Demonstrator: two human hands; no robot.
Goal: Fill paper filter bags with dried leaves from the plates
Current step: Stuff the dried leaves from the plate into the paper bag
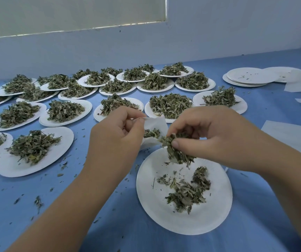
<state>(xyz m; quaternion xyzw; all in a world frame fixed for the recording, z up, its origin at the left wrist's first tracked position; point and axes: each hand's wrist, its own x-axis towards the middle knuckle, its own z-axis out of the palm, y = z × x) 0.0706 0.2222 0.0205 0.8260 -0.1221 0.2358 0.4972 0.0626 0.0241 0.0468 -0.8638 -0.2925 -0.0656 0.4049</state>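
Paper this thin is our main worry. The filter bag (155, 124) hangs in the air, held by one edge only, and its mouth looks narrower than the clump of dried leaves (178, 151) we hold at it. If we push the clump in whole, we judge that stems could snag or tear the rim. The mouth could also fold shut and send the leaves over the side. Much of the clump dangles below our fingers, so loose bits may drop. Those falling straight down would land on the near plate (146, 200), but anything knocked leftward would join the crumbs scattered on the blue desk (84, 206). A loosened pinch would let the bag fall, along with the few leaves inside it.

Our left hand (117, 131) is closed in a pinch, thumb and curled fingers gripping the bag's upper edge. It holds the bag just above the far rim of the near plate. Our right hand (209, 135) is curled round the clump, thumb pressing it against the fingertips, right at the bag's mouth and touching the paper. Beyond them, heaped plates (35, 148) wait in rows, well apart from a stack of empty plates (251, 77) at far right.
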